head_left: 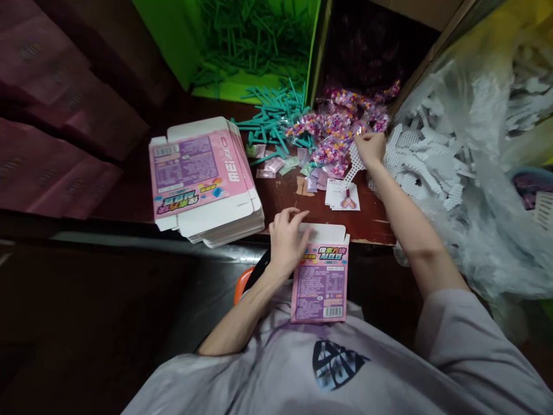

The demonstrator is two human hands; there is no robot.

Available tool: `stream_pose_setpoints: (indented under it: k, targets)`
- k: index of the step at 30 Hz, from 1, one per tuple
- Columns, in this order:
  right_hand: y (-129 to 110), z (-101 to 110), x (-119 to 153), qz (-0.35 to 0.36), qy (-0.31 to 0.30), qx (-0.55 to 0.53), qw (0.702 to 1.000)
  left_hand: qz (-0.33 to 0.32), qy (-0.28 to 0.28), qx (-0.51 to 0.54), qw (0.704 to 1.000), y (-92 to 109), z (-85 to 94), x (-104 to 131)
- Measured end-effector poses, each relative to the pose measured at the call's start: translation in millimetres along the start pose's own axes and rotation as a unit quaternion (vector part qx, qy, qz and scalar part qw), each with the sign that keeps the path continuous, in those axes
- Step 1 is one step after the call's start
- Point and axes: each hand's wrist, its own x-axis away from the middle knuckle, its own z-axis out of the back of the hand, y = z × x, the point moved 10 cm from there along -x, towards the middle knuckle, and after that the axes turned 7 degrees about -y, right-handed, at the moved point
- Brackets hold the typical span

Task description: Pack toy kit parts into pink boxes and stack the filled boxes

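My left hand (pixel 287 241) is at the upper left corner of a small pink and purple printed box (pixel 320 282), which stands in front of my shirt with its white top flap raised. Its thumb lies in front of the flap and its bent fingers are behind. My right hand (pixel 370 148) reaches to the table with its fingers pinched at clear bags of colourful beads (pixel 330 151). A white perforated plastic piece (pixel 354 164) runs out from beneath that hand over small printed cards (pixel 334 196). What the right fingertips pinch is hidden.
Flattened printed boxes (pixel 194 173) are stacked at left. Teal plastic sticks (pixel 276 118) spill from a green bin (pixel 173 40); small sachets (pixel 289 165) lie nearby. White perforated pieces (pixel 410 161) fill a clear plastic bag (pixel 479 155) at right. Pink cartons (pixel 64 98) stand far left.
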Motion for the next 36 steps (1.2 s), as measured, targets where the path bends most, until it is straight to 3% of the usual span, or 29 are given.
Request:
stream_pose_setpoints:
  k: [3, 6, 8, 10, 12, 14, 18, 21, 24, 27, 32, 36]
  targets:
    - [-43.9, 28.9, 37.6, 0.09, 0.037, -0.058, 0.994, -0.026, 0.048, 0.163, 0.985, 2.3, 5.1, -14.6]
    - [-89.3, 36.9, 102.1, 0.205, -0.027, -0.137, 0.969, -0.067, 0.041, 0.321, 0.944, 9.7, -3.0, -35.9]
    - [-102.2, 30.3, 139.7, 0.238, -0.094, -0.191, 0.948, -0.08, 0.056, 0.352, 0.931, 14.2, -1.0, -42.2]
    - [-93.0, 23.6, 158.4, 0.216, -0.121, -0.24, 0.939, -0.072, 0.101, 0.325, 0.938, 12.3, 10.0, -38.5]
    - [-68.6, 18.0, 161.4, 0.165, -0.119, -0.26, 0.944, -0.058, 0.12, 0.285, 0.949, 6.4, 18.7, -29.6]
    - [-44.9, 14.7, 160.7, 0.135, -0.114, -0.242, 0.954, -0.037, 0.095, 0.274, 0.956, -5.0, 17.7, -21.3]
    - [-30.8, 27.0, 171.0, 0.184, -0.091, -0.166, 0.965, -0.015, -0.002, 0.272, 0.962, -21.3, 0.5, -11.1]
    - [-34.1, 47.2, 182.6, 0.23, -0.05, -0.121, 0.964, -0.113, -0.089, 0.203, 0.969, 5.0, -3.6, -10.2]
    - [-33.0, 64.9, 185.7, 0.24, -0.012, -0.107, 0.965, -0.198, -0.093, 0.123, 0.968, 33.6, 14.0, -14.5]
    - [-37.9, 65.4, 187.5, 0.267, -0.04, -0.121, 0.955, -0.219, -0.109, 0.048, 0.968, 49.1, 18.6, -26.3]
    - [-56.3, 50.0, 195.1, 0.322, -0.147, -0.123, 0.927, -0.196, -0.195, -0.05, 0.96, 42.1, -30.1, -48.4]
    - [-47.7, 46.8, 183.7, 0.27, -0.15, -0.13, 0.942, -0.157, -0.189, -0.098, 0.964, 18.3, -57.6, -58.7]
